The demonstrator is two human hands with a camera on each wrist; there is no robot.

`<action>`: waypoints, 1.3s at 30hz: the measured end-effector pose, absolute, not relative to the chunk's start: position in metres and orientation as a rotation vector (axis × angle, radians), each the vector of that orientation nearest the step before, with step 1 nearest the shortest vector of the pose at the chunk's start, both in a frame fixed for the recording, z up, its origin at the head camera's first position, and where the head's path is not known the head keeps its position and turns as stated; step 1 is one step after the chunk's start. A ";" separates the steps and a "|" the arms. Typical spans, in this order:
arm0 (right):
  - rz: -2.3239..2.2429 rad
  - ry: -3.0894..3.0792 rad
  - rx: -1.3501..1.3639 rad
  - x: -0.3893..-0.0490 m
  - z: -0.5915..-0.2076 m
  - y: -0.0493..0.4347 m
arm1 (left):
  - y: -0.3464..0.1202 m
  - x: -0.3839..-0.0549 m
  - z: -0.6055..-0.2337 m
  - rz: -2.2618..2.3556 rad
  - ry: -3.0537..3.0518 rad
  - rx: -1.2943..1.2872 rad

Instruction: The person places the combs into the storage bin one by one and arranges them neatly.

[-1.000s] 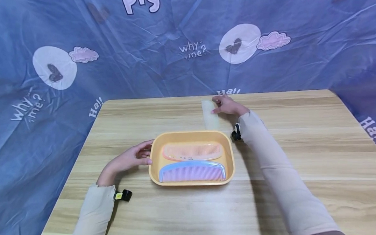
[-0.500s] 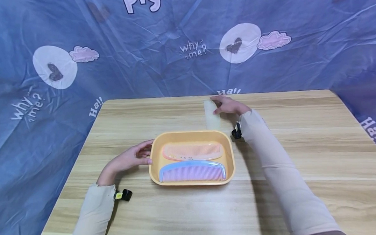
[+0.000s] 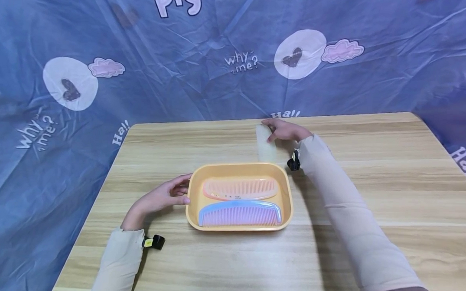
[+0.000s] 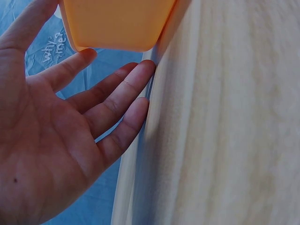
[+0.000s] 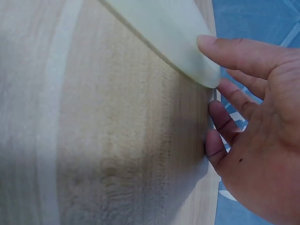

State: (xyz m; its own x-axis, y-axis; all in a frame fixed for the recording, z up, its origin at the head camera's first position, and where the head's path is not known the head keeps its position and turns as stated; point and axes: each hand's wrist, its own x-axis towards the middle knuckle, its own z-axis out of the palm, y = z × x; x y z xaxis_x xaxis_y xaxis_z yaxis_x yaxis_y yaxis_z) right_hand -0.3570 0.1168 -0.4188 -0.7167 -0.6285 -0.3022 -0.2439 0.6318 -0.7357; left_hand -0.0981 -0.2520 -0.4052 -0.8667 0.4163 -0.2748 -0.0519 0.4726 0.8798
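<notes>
A yellow plastic tray [image 3: 239,169] stands mid-table, holding a pink comb [image 3: 238,195] and, nearer the front, a blue-and-purple comb [image 3: 240,203]. At the tray's left end my left hand [image 3: 162,198] touches the outer wall with thumb and index fingertips; its other fingers are loosely bent below, as the left wrist view shows. Behind the tray lies a pale green comb [image 3: 265,142], its near end hidden by the tray's rim. My right hand [image 3: 286,130] pinches its far rounded end, with the thumb on top and index finger at the tip's edge in the right wrist view.
The wood-grain table [image 3: 391,183] ends at the back against a blue printed cloth [image 3: 200,83], which also hangs at both sides. A black wrist camera [image 3: 157,242] sits beside the left sleeve, another camera [image 3: 293,162] beside the right one.
The pale green comb has shifted slightly right, and my right thumb and fingers have closed in on its far end. The left hand and the tray have stayed put.
</notes>
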 end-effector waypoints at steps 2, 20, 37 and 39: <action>-0.922 2.311 -0.686 -0.358 -0.419 0.117 | -0.252 -0.099 -0.405 1.387 2.258 0.302; -0.879 2.387 -0.600 -0.358 -0.416 0.120 | -0.252 -0.098 -0.407 1.401 2.243 0.291; -1.034 2.297 -0.497 -0.359 -0.414 0.132 | -0.252 -0.099 -0.407 1.409 2.239 0.299; -1.030 2.297 -0.494 -0.358 -0.413 0.133 | -0.252 -0.099 -0.407 1.416 2.234 0.291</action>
